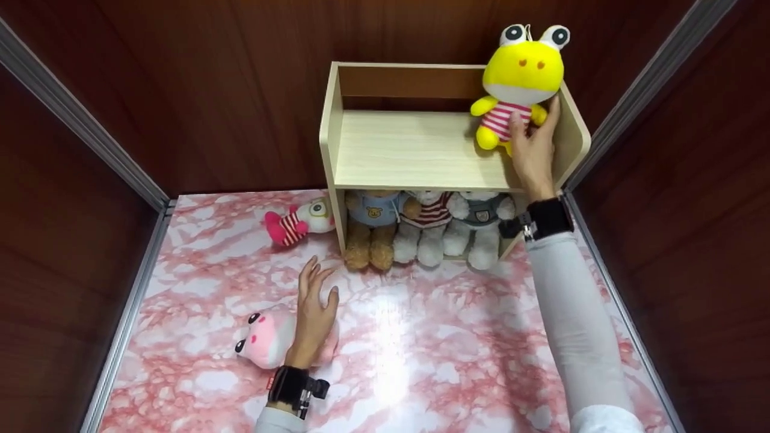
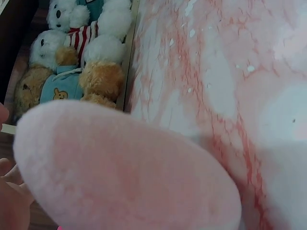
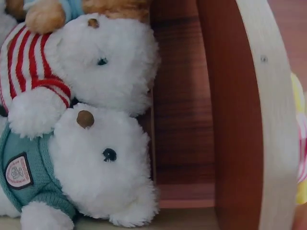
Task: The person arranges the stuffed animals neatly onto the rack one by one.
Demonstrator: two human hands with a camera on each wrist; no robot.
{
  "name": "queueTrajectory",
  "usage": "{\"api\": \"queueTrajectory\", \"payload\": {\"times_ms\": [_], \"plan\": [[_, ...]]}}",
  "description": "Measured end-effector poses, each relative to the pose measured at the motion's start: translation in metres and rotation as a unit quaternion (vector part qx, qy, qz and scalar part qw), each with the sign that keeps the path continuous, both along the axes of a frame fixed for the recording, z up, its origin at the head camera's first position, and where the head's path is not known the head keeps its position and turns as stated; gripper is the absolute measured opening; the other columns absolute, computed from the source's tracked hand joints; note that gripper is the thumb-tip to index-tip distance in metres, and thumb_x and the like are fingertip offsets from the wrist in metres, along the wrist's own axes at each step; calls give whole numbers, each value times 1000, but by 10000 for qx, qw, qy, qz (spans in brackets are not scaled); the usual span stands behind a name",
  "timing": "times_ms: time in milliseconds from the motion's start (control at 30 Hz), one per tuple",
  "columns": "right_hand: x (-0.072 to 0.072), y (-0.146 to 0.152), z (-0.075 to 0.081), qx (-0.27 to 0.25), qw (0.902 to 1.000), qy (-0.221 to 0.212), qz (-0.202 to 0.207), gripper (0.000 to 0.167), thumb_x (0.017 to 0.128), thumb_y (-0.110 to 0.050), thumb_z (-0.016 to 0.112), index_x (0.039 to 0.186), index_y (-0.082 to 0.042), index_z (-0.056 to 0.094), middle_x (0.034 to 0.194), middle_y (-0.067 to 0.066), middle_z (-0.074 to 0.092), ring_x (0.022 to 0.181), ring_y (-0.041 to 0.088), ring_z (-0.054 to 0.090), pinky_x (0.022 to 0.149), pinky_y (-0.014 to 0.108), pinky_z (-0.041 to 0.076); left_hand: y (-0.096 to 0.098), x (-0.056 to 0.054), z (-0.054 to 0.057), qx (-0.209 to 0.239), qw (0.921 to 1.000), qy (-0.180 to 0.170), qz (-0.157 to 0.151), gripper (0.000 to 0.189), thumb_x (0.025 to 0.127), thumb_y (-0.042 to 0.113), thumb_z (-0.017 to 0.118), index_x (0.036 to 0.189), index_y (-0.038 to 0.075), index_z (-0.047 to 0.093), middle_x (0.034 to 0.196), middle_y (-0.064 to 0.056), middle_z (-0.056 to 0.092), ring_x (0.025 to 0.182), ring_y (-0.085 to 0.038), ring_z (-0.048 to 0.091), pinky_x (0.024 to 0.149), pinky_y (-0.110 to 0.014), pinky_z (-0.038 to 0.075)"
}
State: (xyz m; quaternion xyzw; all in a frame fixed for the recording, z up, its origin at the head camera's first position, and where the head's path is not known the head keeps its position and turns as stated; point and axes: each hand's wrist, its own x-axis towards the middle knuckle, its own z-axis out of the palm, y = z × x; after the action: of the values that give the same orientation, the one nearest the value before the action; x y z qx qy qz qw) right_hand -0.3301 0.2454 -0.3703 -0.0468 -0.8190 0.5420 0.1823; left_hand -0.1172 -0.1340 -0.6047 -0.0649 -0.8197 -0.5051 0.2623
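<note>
My right hand (image 1: 534, 153) grips a yellow frog plush (image 1: 522, 72) in a pink-and-white striped shirt around its body, thumb across the front. The toy stands upright at the right end of the top shelf (image 1: 415, 150); only a sliver of this yellow plush (image 3: 301, 139) shows in the right wrist view. Lower left, my left hand (image 1: 314, 316) is held over the floor with fingers spread and loosely bent, grasping nothing. Beneath its wrist lies a pink frog plush (image 1: 264, 340), partly hidden by the forearm. This pink plush (image 2: 124, 167) fills the lower left wrist view.
In the shelf's lower compartment sit a brown bear in a blue top (image 1: 374, 210), a white bear in red stripes (image 1: 428, 219) and a white bear in green (image 3: 105, 158). A pink striped plush (image 1: 295, 225) lies beside the shelf's left side. Dark panels (image 1: 72, 240) enclose the marbled floor.
</note>
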Motion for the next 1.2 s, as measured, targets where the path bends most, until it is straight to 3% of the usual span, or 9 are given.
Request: {"api": "queueTrajectory", "payload": {"times_ms": [67, 167, 333, 433, 567, 733, 967, 1100, 1200], "plan": [[7, 0, 0, 128, 9999, -19, 70, 94, 103, -52, 54, 166, -27, -10, 164, 12, 38, 140, 19, 48, 108, 31, 44, -4, 0, 1, -4, 10000, -23, 37, 38, 91, -6, 67, 128, 2, 65, 158, -19, 38, 142, -38, 43, 116, -45, 39], [22, -1, -3, 73, 9997, 29, 210, 96, 103, -50, 57, 166, -25, -11, 158, 19, 44, 139, 20, 50, 104, 33, 49, -16, -1, 5, -107, 9998, -85, 138, 39, 91, -5, 67, 129, 1, 64, 154, -21, 42, 139, -40, 45, 113, -52, 42], [44, 1, -15, -560, 9958, 443, 579, 88, 105, -33, 60, 167, -17, -1, 169, 18, 23, 152, 24, 32, 119, 31, 35, -45, -2, 8, -786, 9948, -431, 475, 38, 90, -2, 71, 127, -3, 65, 141, -28, 53, 129, -48, 53, 109, -59, 42], [58, 2, -27, -852, 9898, 853, 758, 82, 105, -21, 60, 167, -11, 6, 171, 16, 16, 155, 23, 26, 123, 30, 27, -63, 2, 7, -1432, 9812, -967, 860, 36, 89, 7, 75, 123, -5, 68, 132, -30, 60, 121, -49, 57, 105, -62, 42], [81, 3, -43, -1046, 9822, 1342, 797, 77, 105, -13, 59, 166, -9, 12, 167, 19, 28, 153, 23, 30, 124, 33, 26, -85, 9, 7, -2016, 9500, -2031, 1248, 45, 93, 27, 74, 127, -2, 67, 134, -28, 60, 123, -48, 56, 101, -69, 38], [109, 5, -62, -963, 9755, 1845, 712, 68, 105, -7, 57, 163, -2, 21, 160, 18, 42, 149, 30, 38, 123, 37, 30, -105, 19, 6, -1876, 9246, -3046, 1308, 63, 98, 46, 66, 140, 0, 58, 146, -30, 49, 129, -53, 51, 101, -70, 39], [132, 3, -90, -970, 9638, 2446, 425, 54, 103, 5, 52, 153, 7, 34, 144, 23, 56, 137, 27, 51, 118, 40, 36, -112, 30, -5, -1429, 8996, -3986, 1068, 89, 96, 73, 50, 151, 3, 48, 151, -27, 43, 133, -52, 45, 99, -72, 41], [138, 2, -102, -899, 9609, 2599, 311, 47, 103, 8, 50, 149, 6, 41, 137, 19, 62, 131, 22, 55, 114, 40, 41, -107, 30, -14, -1400, 8946, -4129, 978, 91, 93, 79, 48, 145, 4, 54, 144, -26, 49, 130, -51, 49, 97, -73, 42], [140, 1, -112, -812, 9633, 2543, 277, 47, 101, 10, 49, 147, 6, 44, 134, 18, 63, 127, 20, 57, 111, 36, 44, -105, 28, -19, -1402, 8989, -4034, 977, 82, 93, 76, 53, 134, 5, 62, 133, -23, 57, 123, -47, 56, 92, -70, 46]]}}
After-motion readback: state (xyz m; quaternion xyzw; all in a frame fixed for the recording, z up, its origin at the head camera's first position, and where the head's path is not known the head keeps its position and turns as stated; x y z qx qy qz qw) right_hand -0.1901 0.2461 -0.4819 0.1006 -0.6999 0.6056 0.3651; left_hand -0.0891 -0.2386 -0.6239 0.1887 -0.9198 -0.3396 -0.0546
